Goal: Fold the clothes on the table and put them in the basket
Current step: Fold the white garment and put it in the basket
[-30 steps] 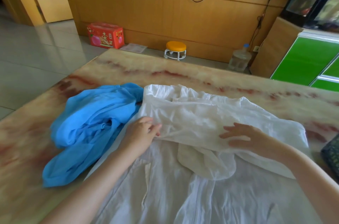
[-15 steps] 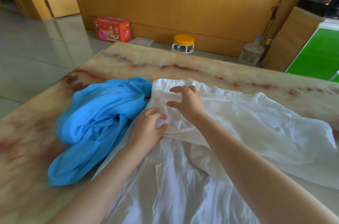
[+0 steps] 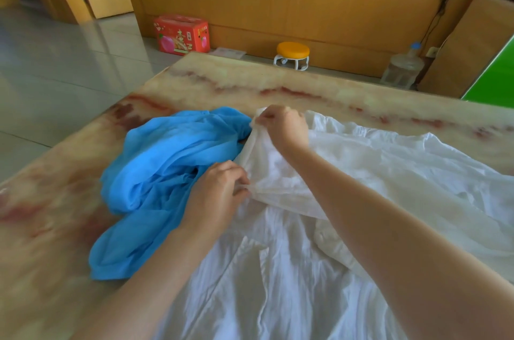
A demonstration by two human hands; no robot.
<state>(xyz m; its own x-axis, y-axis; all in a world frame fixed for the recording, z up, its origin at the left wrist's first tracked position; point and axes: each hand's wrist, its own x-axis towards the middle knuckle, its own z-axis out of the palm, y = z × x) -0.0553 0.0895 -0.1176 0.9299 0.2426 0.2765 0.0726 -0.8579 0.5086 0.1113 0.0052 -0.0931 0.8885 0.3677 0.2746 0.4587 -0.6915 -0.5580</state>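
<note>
A large white garment (image 3: pixel 389 172) lies spread over the marble table (image 3: pixel 319 83), reaching down to the near edge. A crumpled blue garment (image 3: pixel 167 167) sits to its left, touching it. My right hand (image 3: pixel 283 124) reaches across and pinches the white garment's far left corner, lifting it a little. Nearer to me, my left hand (image 3: pixel 219 192) pinches the same left edge of the white cloth, its back resting against the blue garment. No basket is in view.
Beyond the table's far edge stand a red carton (image 3: pixel 180 34), a small stool with an orange seat (image 3: pixel 292 55) and a clear water jug (image 3: pixel 402 69) on the tiled floor. A green cabinet (image 3: pixel 498 78) is at the right.
My right hand crossed from the right side of the white garment to its far left corner and took hold of it. My left hand stayed on the left edge.
</note>
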